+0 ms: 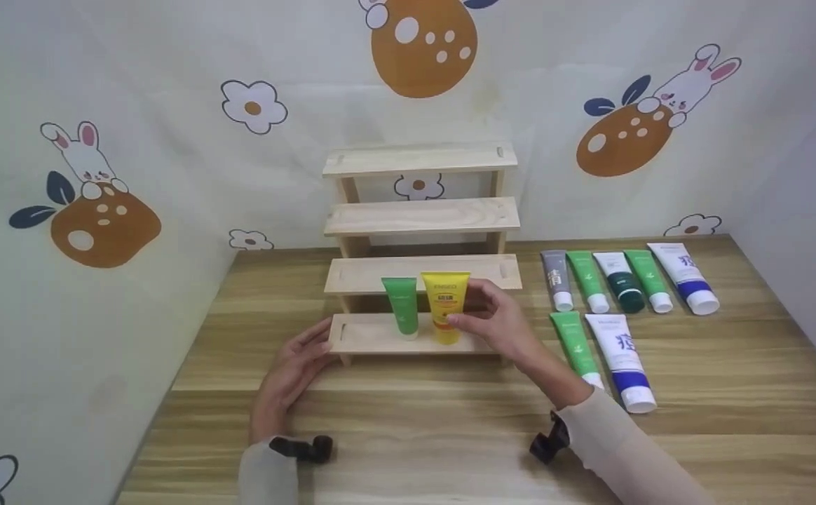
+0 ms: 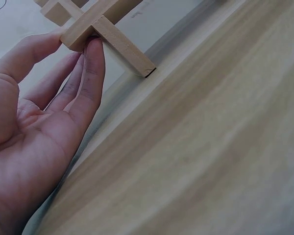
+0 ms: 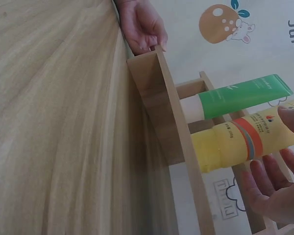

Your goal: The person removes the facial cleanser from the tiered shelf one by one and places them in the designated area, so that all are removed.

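A four-step wooden rack [image 1: 373, 341] stands against the back wall. On its bottom step a green tube [image 1: 402, 305] stands upright on its white cap. Just right of it is a yellow tube [image 1: 446, 308], cap down on the same step. My right hand [image 1: 502, 326] pinches the yellow tube, thumb at the front and fingers behind; in the right wrist view its thumb [image 3: 291, 121] overlaps the tube. At the rack's left end my left hand [image 1: 296, 368] grips the bottom step; the left wrist view has its fingertips [image 2: 94, 51] against the step's underside.
Right of the rack, several tubes lie in two rows on the wood-grain table [image 1: 408, 421]: a grey tube [image 1: 556, 277], green tubes [image 1: 587, 277], a white and dark green tube [image 1: 618, 277], and white and blue tubes [image 1: 618, 351]. Behind hangs a patterned cloth [image 1: 296, 175].
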`<move>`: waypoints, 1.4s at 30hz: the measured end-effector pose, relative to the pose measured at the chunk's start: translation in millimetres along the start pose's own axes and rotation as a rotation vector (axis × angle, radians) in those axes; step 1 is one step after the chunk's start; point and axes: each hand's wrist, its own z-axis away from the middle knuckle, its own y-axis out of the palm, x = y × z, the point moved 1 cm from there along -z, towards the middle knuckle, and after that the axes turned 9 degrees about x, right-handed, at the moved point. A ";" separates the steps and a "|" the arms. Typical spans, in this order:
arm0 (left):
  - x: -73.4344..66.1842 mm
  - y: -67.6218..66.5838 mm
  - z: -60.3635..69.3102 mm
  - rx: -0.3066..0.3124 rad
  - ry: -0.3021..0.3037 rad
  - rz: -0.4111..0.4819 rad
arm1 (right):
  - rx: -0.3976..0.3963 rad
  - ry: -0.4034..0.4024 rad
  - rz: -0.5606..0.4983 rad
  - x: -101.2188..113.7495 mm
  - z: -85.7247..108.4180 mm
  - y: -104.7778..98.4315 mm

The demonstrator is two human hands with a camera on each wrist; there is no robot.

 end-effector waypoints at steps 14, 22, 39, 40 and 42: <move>-0.6 1.2 -0.1 -0.004 0.004 0.010 | -0.044 -0.046 -0.042 -6.7 5.6 -2.8; 0.4 -0.2 0.2 -0.009 -0.016 0.011 | -0.050 0.010 0.014 -8.2 27.0 -23.9; -0.7 0.5 2.0 0.026 0.018 0.028 | -0.154 0.052 0.101 2.5 61.7 -88.7; -0.6 0.5 1.6 0.021 0.013 0.028 | -0.160 0.053 0.104 2.4 63.8 -92.5; -0.3 0.5 0.7 0.012 0.006 0.033 | -0.171 0.064 0.114 2.0 68.2 -100.0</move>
